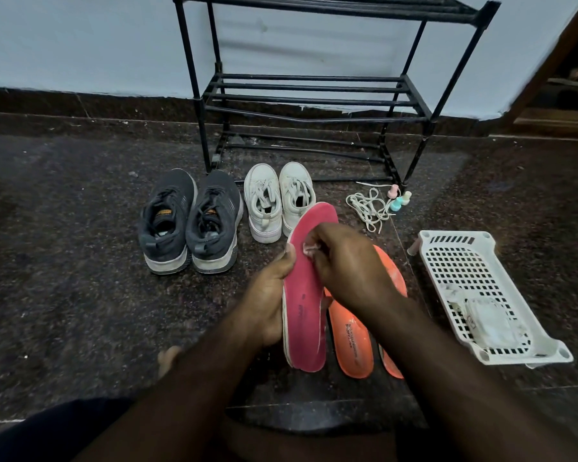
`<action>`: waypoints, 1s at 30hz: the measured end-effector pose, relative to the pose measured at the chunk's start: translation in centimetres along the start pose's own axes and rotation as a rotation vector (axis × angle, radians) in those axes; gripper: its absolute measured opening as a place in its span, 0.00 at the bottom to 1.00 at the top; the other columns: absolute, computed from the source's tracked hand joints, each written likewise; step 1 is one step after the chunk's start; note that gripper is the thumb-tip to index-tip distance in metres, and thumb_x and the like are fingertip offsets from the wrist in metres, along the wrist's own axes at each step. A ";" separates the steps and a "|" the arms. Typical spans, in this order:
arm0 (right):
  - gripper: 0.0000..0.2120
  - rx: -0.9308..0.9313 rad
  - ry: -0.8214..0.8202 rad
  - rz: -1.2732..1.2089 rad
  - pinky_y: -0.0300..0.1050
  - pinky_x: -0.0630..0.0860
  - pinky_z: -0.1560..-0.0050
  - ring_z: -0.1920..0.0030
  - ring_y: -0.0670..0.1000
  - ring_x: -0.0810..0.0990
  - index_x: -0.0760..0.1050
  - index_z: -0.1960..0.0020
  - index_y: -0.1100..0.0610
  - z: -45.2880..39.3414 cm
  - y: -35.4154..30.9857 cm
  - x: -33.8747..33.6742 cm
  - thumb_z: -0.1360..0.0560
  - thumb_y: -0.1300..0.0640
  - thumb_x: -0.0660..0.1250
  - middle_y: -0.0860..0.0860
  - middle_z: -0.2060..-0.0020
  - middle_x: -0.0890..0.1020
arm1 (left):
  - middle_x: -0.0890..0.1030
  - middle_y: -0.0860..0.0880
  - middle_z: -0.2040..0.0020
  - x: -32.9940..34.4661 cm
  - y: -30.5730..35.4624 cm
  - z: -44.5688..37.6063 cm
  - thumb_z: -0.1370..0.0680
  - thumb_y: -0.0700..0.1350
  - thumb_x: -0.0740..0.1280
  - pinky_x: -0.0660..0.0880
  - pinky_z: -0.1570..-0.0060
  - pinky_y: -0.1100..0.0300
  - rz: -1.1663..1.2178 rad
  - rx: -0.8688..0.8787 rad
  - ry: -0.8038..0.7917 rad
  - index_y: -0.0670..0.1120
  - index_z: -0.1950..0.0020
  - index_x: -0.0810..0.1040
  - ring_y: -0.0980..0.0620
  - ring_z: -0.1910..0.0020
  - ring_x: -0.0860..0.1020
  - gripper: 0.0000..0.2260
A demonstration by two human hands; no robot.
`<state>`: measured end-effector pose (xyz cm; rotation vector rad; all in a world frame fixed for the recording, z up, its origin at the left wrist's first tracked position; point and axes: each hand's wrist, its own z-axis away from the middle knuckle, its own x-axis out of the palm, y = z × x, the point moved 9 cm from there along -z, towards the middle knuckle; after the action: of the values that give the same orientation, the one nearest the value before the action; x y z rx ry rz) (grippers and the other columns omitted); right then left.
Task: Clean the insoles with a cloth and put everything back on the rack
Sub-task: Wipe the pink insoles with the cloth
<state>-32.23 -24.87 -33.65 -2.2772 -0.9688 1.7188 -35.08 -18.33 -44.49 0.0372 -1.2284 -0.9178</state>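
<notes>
My left hand (270, 295) grips a pink insole (306, 315) by its left edge and holds it upright over the floor. My right hand (344, 261) pinches a small whitish cloth (311, 249) and presses it against the insole's upper half. Two orange insoles (352, 341) lie on the floor behind it, partly hidden by my right forearm. The black metal shoe rack (311, 95) stands against the wall with bare shelves.
A pair of dark grey sneakers (189, 225) and a pair of white sneakers (279, 198) stand in front of the rack. White laces (367, 206) and small pastel bottles (399, 198) lie to the right. A white plastic basket (481, 295) holding a white packet sits at right.
</notes>
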 end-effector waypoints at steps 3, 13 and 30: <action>0.06 -0.050 -0.025 -0.022 0.49 0.72 0.54 0.57 0.52 0.78 0.77 0.55 0.55 0.5 -1.0 1.1 0.30 0.64 0.67 0.50 0.60 0.81 | 0.79 0.38 0.39 -0.1 0.1 -0.1 0.19 0.55 0.60 0.80 0.49 0.44 0.015 0.043 -0.003 0.44 0.24 0.67 0.41 0.47 0.81 0.26; 0.12 -0.020 0.061 -0.139 0.35 0.69 0.53 0.56 0.45 0.77 0.80 0.50 0.56 -0.1 -0.5 0.0 0.31 0.67 0.68 0.48 0.56 0.82 | 0.79 0.42 0.53 0.6 0.1 0.2 0.18 0.51 0.60 0.76 0.69 0.54 -0.157 0.083 -0.067 0.50 0.33 0.71 0.46 0.66 0.79 0.15; 0.11 0.014 0.019 -0.099 0.33 0.67 0.56 0.57 0.45 0.77 0.80 0.52 0.56 -0.3 -0.1 -0.2 0.31 0.67 0.67 0.48 0.58 0.83 | 0.79 0.43 0.58 1.2 -0.3 0.4 0.16 0.52 0.56 0.75 0.72 0.56 -0.194 0.078 -0.106 0.50 0.34 0.71 0.47 0.70 0.77 0.14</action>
<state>-32.07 -24.81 -33.34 -2.1932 -1.0435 1.6553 -35.53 -19.09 -43.49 0.1743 -1.3757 -1.0501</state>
